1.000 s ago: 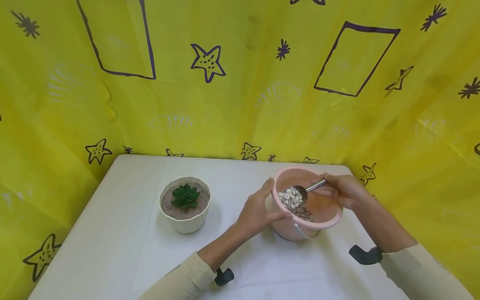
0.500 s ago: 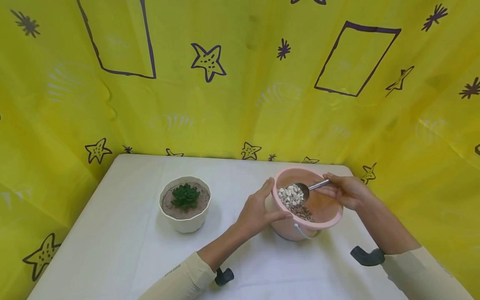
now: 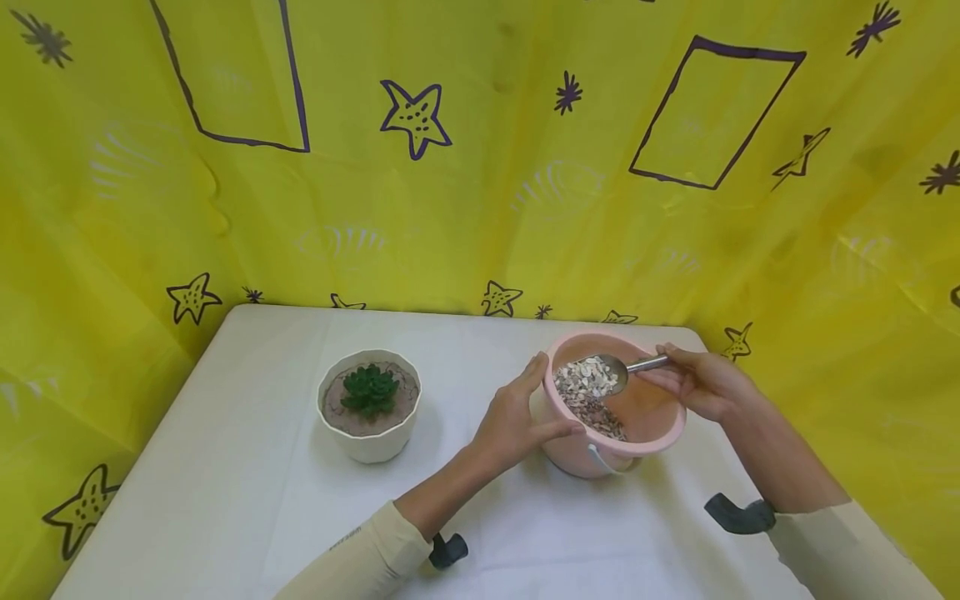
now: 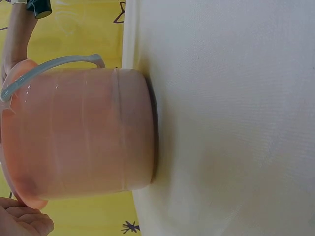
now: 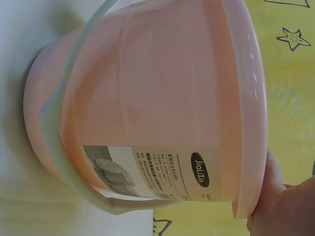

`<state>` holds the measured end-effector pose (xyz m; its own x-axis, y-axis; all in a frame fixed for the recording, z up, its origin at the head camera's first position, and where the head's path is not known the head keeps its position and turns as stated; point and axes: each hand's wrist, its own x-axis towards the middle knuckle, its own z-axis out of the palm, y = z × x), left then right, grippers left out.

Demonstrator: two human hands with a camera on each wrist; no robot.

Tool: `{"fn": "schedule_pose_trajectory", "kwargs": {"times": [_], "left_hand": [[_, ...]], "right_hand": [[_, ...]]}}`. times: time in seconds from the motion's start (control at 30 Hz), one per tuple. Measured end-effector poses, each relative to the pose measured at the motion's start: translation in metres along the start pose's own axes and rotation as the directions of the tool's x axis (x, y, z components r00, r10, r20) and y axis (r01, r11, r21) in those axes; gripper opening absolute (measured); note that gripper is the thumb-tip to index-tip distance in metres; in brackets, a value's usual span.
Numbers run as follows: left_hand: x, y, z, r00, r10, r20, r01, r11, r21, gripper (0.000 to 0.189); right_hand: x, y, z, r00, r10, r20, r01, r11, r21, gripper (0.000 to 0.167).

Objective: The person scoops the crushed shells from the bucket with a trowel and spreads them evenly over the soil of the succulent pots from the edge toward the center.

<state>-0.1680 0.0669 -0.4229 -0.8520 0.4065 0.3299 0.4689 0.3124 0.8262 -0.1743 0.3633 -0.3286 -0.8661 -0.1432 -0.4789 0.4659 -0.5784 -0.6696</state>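
Head view: A person's left hand (image 3: 510,421) steadied a pink bucket (image 3: 588,458) at the right of a white table (image 3: 202,467), fingers and thumb curled on the left side of its rim. The right hand (image 3: 701,382), reaching over the opposite side, pinched the handle of a metal scoop (image 3: 621,372) between thumb and fingers. The scoop's bowl, heaped with pale chips (image 3: 588,377), was inside the mouth of the bucket, above darker, mixed gravel (image 3: 607,418). A bail (image 3: 602,460) hung against the near outer wall. Well apart, on the left of the table, stood a white pot (image 3: 372,447) of cracked soil (image 3: 401,400) with a green plant (image 3: 371,390) at its centre. Beige sleeves (image 3: 367,554) covered the forearms, a black piece (image 3: 741,514) showed at each cuff, and yellow cloth (image 3: 457,208) printed with dark stars hung behind the table.

Left wrist view: Seen sideways, the bucket filled much of the frame, its base toward the table and the bail arching along one side. Bent fingers of the left hand touched the rim at lower left. Part of the right arm appeared beyond, at upper left.

Right wrist view: The bucket's wall bore a label (image 5: 147,172) reading "JiaLiXin," with the bail slanting across. The right hand was at the rim, lower right; how its fingers lay could not be told from this side.
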Motion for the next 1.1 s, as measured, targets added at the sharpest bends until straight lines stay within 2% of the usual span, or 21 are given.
{"fn": "schedule_pose_trajectory", "kwargs": {"times": [0.17,0.43,0.73,0.87,1.1], "left_hand": [[0.000,0.000,0.001,1.000,-0.016,0.012,0.016,1.000,-0.012,0.104],[0.000,-0.001,0.002,1.000,-0.003,0.015,0.003,1.000,-0.014,0.103],[0.000,0.000,0.000,1.000,0.001,0.012,-0.001,1.000,0.002,0.103],[0.000,0.000,-0.001,1.000,0.008,0.011,-0.008,1.000,0.008,0.102],[0.001,0.000,-0.001,1.000,0.015,0.007,-0.015,1.000,-0.003,0.103]], "right_hand": [[-0.002,-0.001,-0.007,0.999,0.020,0.033,-0.022,0.997,0.081,0.029],[-0.007,-0.002,-0.022,0.999,0.023,0.034,-0.030,0.972,0.232,0.016],[-0.012,-0.005,-0.043,0.994,0.001,0.113,-0.043,0.929,0.369,0.023],[-0.013,-0.004,-0.047,0.995,0.001,0.102,-0.045,0.904,0.425,0.023],[-0.015,-0.001,-0.048,0.998,0.001,0.070,-0.033,0.885,0.464,0.021]]}}
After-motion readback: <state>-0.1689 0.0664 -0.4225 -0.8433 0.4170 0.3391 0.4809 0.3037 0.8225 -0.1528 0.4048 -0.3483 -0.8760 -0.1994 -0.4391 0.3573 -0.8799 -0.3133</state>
